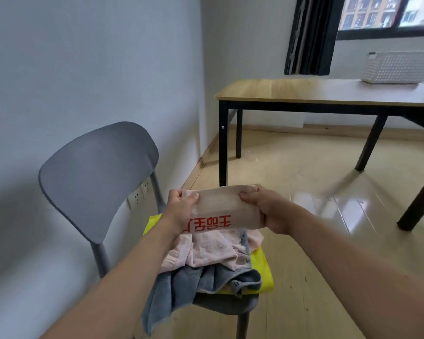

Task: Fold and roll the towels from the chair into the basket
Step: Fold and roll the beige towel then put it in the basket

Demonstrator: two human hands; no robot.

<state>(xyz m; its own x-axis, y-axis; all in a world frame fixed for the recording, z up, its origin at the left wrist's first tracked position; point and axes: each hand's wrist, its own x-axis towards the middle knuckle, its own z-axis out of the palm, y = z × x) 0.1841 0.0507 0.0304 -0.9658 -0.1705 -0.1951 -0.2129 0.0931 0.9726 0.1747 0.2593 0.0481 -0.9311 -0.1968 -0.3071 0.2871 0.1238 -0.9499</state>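
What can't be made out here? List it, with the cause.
Head view:
- Basket contents: its wall hides them; its right end is cut off by the frame edge.
- Chair seat: covered by piled towels.
- Beige towel print: partly hidden by left hand; right hand covers the other end.

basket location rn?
Head view, upper right: the white basket sits on the far end of the wooden table, under the window, well away from the chair.

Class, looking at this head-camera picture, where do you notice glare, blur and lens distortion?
Head view: window glare on the glossy floor right of the chair; the white basket and table look soft and washed out; wide-angle stretch bends the forearms and the wall at the edges.
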